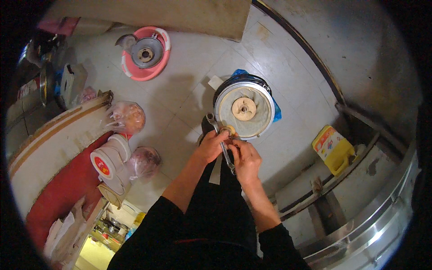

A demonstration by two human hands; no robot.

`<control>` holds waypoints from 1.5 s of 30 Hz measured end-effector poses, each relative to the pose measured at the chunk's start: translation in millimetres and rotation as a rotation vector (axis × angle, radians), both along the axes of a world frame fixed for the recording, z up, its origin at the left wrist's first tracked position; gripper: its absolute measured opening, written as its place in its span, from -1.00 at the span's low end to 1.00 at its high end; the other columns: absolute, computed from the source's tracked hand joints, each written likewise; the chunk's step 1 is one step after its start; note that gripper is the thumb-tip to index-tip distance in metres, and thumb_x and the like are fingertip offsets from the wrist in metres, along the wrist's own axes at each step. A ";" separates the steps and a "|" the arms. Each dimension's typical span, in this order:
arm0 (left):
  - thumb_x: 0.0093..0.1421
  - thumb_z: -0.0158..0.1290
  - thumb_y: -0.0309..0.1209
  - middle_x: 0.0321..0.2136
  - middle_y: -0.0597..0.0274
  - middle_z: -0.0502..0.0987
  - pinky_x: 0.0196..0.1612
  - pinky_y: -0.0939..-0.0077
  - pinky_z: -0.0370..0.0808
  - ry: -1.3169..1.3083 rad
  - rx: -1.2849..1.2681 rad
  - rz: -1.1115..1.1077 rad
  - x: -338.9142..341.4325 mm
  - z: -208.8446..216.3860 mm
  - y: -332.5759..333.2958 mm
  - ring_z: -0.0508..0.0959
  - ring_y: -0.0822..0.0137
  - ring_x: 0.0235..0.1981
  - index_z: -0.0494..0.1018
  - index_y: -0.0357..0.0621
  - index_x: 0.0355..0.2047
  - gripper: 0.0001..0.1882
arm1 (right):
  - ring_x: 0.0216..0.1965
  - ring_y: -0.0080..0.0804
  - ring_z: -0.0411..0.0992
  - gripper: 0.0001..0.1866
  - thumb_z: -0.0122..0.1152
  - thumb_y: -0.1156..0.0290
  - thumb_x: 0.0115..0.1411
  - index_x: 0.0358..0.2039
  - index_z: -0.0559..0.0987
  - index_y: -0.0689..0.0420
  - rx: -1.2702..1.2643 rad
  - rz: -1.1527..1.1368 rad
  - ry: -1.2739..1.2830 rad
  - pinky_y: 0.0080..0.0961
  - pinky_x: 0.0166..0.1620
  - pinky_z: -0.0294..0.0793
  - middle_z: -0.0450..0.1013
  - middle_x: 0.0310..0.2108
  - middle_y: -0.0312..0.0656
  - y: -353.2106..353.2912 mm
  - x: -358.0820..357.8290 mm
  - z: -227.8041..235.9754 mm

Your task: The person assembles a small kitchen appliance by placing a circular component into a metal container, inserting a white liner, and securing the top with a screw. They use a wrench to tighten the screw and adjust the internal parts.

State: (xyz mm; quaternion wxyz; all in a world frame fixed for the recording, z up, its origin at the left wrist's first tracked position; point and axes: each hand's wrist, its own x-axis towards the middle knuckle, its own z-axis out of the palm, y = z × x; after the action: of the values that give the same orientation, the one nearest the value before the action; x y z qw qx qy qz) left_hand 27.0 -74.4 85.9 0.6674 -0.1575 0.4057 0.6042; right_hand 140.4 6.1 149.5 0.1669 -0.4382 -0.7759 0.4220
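Observation:
Both my hands meet over my lap, in front of a round drum-like machine (221, 116) on the floor. My left hand (211, 146) is closed around a long metal wrench (223, 146), which slants across it. By its fingertips is a small yellowish round part (229, 130), partly hidden by the fingers. My right hand (247, 161) is pinched beside the left fingertips; what it holds, if anything, I cannot make out. The machine has a pale top with a metal rim and a tan round hub (244, 109) at its middle. Blue plastic (277, 111) shows beneath it.
A pink basin (158, 71) holding a dark metal disc (147, 53) stands at far left. Bagged goods (131, 118) and a white lidded tub (102, 164) lie at left. A yellow jug (335, 150) is at right. Tiled floor (189, 63) surrounds the machine.

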 end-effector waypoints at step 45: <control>0.20 0.06 -0.29 -0.35 0.46 0.50 -0.44 0.73 0.21 0.370 -0.161 0.047 -10.5 -45.0 2.6 0.25 0.63 -0.50 0.40 -0.07 -0.15 -0.75 | 0.04 -0.06 0.22 0.04 0.55 -0.01 -0.42 0.06 0.24 0.14 0.228 0.250 -0.830 -0.09 -0.01 0.29 0.24 -0.03 -0.03 58.3 -63.0 -103.2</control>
State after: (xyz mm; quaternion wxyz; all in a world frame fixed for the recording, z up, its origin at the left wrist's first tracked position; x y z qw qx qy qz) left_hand 16.5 -71.8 40.9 0.5527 -0.1059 0.5645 0.6038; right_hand 77.4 64.4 46.3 -0.1636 -0.4522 -0.8657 0.1389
